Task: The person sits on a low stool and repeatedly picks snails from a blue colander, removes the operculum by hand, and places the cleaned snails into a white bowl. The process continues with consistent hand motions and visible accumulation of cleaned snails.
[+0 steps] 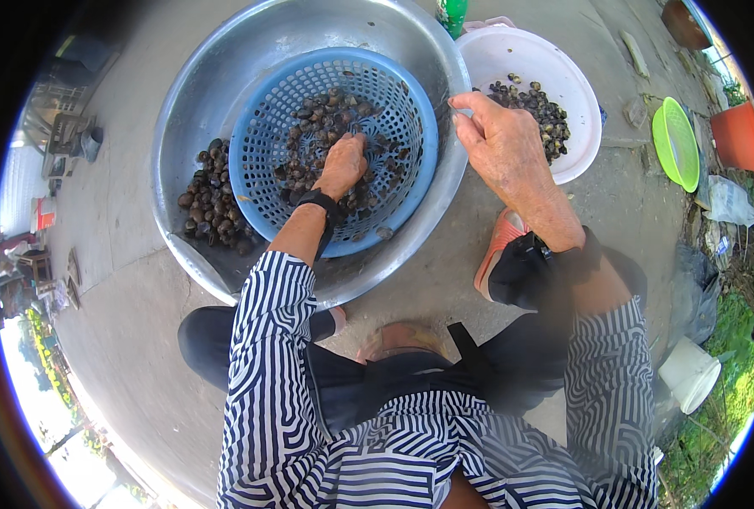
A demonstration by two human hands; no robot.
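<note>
A blue plastic colander [429, 143] rests inside a wide metal basin [214, 95]. Dark snails [316, 118] are spread over the colander's bottom. My left hand [345, 164] reaches down among them with bent fingers; its fingertips are partly hidden, so what they hold is unclear. More snails [214, 203] are heaped in the basin, left of the colander. Over the basin's right rim, my right hand [504, 143] pinches a thin, pin-like tool [452, 107] between thumb and forefinger. Beneath and beyond that hand, a white plastic basin [577, 83] holds small dark and yellowish pieces [533, 105], apparently snail meat.
A green container [451, 16] stands behind the two basins. On the right are a lime-green plastic basket [676, 145], an orange bucket [738, 137] and a white bucket [688, 375]. My sandalled foot [504, 245] is on the concrete floor [128, 305] below the white basin.
</note>
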